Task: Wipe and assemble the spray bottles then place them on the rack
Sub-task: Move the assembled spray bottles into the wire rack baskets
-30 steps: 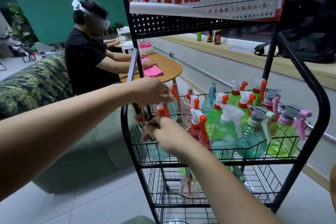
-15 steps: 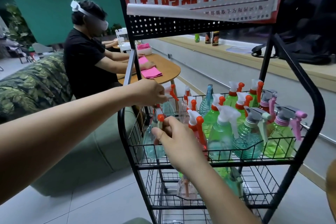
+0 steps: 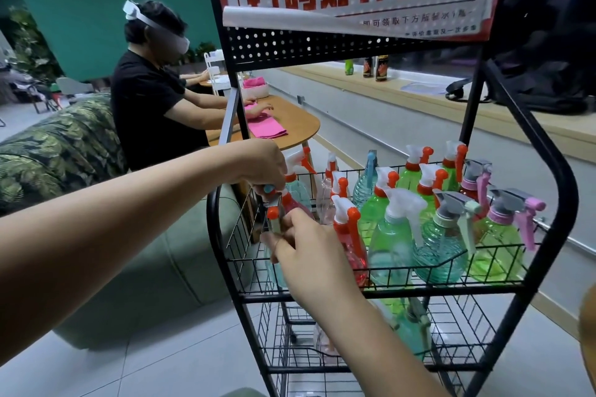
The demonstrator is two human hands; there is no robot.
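Pinching bottle (image 3: 274, 225): left hand (image 3: 263, 166) above right hand (image 3: 308, 246)

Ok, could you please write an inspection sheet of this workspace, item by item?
Surface: black wire rack, top basket crowded.
Job's things: teal corner bottle at the basket's front left; assembled bottles beside it.
Clutter: nothing seen.
Hands: left hand and right hand both grip the corner bottle's spray head.
Cables: nothing seen.
Surroundings: seated person, pink cloths on wooden table, sofa.
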